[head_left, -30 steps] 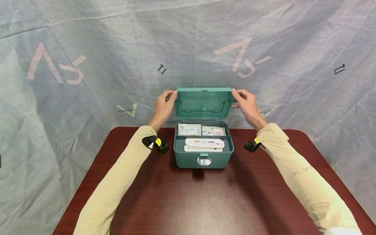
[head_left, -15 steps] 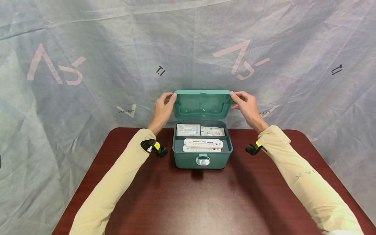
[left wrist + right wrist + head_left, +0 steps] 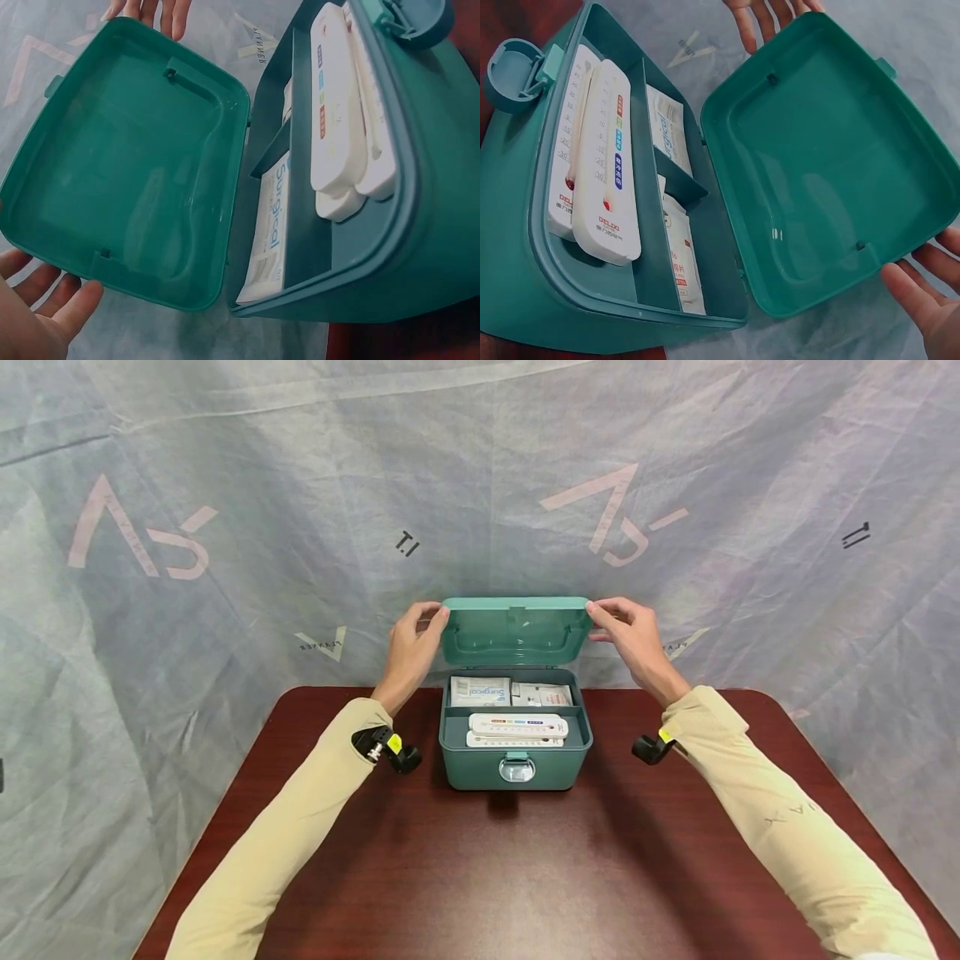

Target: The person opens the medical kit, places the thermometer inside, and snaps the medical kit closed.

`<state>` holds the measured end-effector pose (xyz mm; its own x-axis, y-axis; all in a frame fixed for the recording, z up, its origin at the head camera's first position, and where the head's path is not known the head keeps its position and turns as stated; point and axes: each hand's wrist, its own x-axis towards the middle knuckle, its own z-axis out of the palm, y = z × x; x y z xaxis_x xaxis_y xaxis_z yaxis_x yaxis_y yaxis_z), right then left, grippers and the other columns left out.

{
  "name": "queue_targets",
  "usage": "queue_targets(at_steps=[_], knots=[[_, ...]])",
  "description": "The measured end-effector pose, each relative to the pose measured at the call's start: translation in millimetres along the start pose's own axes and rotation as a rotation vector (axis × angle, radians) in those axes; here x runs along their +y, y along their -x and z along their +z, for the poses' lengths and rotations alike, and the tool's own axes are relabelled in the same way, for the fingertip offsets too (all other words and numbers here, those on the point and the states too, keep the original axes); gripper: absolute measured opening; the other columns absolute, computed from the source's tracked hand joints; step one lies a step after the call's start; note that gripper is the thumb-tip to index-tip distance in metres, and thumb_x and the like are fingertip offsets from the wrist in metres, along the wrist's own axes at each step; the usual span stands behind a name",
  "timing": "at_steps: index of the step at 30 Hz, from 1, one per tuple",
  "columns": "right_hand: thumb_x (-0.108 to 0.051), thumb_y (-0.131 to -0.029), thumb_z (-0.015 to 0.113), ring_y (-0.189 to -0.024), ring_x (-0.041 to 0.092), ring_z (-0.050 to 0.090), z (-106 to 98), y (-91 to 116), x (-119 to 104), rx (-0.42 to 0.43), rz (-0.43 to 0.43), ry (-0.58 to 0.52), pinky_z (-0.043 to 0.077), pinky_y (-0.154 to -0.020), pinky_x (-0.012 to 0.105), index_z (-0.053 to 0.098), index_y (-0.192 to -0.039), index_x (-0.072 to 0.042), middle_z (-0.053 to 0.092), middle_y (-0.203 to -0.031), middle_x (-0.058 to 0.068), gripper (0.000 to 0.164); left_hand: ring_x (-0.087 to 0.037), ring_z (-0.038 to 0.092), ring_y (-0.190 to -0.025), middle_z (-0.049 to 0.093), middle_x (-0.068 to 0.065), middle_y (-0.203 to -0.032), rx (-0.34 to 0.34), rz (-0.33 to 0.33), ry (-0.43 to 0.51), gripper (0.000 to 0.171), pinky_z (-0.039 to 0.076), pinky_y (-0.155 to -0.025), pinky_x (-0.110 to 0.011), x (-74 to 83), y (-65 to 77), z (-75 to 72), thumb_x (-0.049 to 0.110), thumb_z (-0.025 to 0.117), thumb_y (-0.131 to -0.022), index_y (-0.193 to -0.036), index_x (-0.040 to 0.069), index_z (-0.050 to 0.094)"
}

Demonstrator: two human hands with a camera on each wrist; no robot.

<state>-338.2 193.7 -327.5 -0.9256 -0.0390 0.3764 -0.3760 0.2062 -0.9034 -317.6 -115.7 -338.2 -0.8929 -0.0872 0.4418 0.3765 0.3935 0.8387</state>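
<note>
A green plastic storage box (image 3: 468, 770) stands on the table, its hinged lid (image 3: 517, 639) raised at the back. My left hand (image 3: 411, 652) holds the lid's left edge, thumb at the front corner and fingers behind. On the opposite edge my right hand (image 3: 636, 642) grips the lid in the same way. Two white thermometers (image 3: 607, 165) lie overlapped in the front compartment. Behind a divider sit a packet marked "Surgical" (image 3: 480, 691) and a smaller white and red packet (image 3: 681, 255). The round latch (image 3: 517, 770) hangs on the front wall.
The dark red wooden table (image 3: 510, 877) extends toward me. Grey printed cloth (image 3: 487, 468) hangs right behind the box and along both sides. A black wrist camera (image 3: 386, 747) sits on the left sleeve, and another wrist camera (image 3: 652, 747) on the right.
The lid's upper edge has come down and slightly forward, with both hands moving along with it. The box and its contents stay in place.
</note>
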Motion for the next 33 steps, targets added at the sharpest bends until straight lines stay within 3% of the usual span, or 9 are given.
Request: queue_targets(at_steps=[15,22,29,33], knots=[[-0.026,-0.091,0.066,-0.097,0.034,0.060,-0.7,6.8,1.4,-0.020,-0.042,-0.018,0.054,-0.082,0.037,0.063,-0.113,0.006,0.061,-0.105,0.010,0.039,-0.019,0.056,-0.106,0.060,-0.005,-0.117,0.013,0.041,0.011,0.039,0.048,-0.086,-0.036,-3.6,8.3,-2.2,0.039,0.055,-0.095,-0.124,0.012,0.060],[-0.020,-0.091,0.065,-0.093,0.029,0.062,1.3,17.8,-15.1,-0.034,-0.059,0.004,0.055,-0.080,0.034,0.062,-0.112,0.008,0.061,-0.105,0.011,0.035,-0.017,0.056,-0.106,0.061,-0.004,-0.116,0.008,0.057,0.009,0.038,0.047,-0.086,-0.037,-3.8,12.5,-4.6,0.039,0.056,-0.095,-0.124,0.014,0.060],[-0.021,-0.090,0.066,-0.094,0.034,0.062,-0.1,17.2,-4.6,-0.037,-0.063,0.029,0.054,-0.082,0.035,0.063,-0.111,0.007,0.061,-0.105,0.012,0.035,-0.017,0.056,-0.104,0.061,-0.004,-0.114,0.011,0.054,0.005,0.037,0.047,-0.084,-0.035,-4.4,15.2,-4.5,0.036,0.057,-0.095,-0.123,0.013,0.060],[-0.021,-0.090,0.067,-0.090,0.026,0.065,-2.6,18.6,-1.2,-0.035,-0.070,0.025,0.054,-0.082,0.036,0.063,-0.113,0.005,0.062,-0.106,0.010,0.036,-0.017,0.056,-0.105,0.061,-0.005,-0.114,0.009,0.052,0.008,0.036,0.047,-0.085,-0.035,-2.1,17.4,-4.2,0.035,0.058,-0.094,-0.122,0.012,0.060]])
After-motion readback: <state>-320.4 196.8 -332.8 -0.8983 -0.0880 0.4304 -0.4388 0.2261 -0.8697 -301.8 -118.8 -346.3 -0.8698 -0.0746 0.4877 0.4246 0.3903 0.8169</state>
